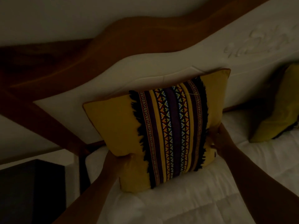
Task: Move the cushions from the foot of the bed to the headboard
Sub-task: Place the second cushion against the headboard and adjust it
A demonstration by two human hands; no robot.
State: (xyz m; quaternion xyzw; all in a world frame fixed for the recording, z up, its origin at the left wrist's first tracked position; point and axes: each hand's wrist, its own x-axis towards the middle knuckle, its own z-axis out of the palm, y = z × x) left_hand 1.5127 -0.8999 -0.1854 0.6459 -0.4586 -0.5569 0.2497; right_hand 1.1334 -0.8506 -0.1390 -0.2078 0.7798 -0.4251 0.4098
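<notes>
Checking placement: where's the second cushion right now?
In the head view, the second cushion leans on the headboard at far right, clear of both hands and right of the striped cushion.

Two yellow square fabric cushions: one with a patterned woven band between both hands, another right of the right hand.

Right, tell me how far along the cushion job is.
Done: a second yellow cushion already leans by the headboard at the right. In hand: the left hand and right hand grip the patterned cushion, standing it against the headboard. Left: letting go. The foot of the bed is out of view.
</notes>
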